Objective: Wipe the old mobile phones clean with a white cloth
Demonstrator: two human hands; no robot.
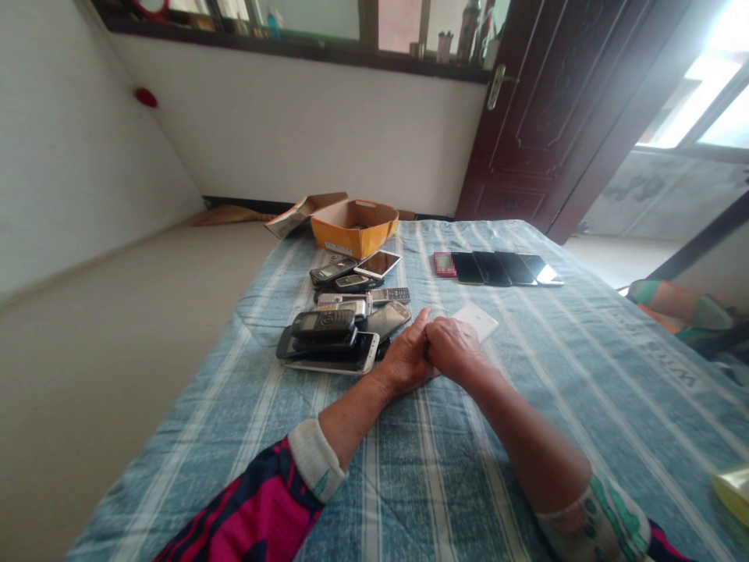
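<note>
My left hand (408,357) and my right hand (452,346) meet over the middle of the bed. Between and beneath them lies a white phone (478,321), its pale back showing past my right knuckles. My left fingers curl at its near side, with the thumb pointing away from me. The right hand is closed on top, and whatever its fingers grip is hidden. Just left of my hands is a heap of old phones: a black keypad phone (323,325) on top, a white-framed smartphone (367,353) under it, and a grey phone (388,318) nearest my left thumb.
An open orange cardboard box (354,243) stands at the far edge, behind more phones such as a white smartphone (379,264). To the right, several dark smartphones (491,268) overlap in a row beside a pink-framed phone (445,272). A striped blue cloth (398,484) covers the surface.
</note>
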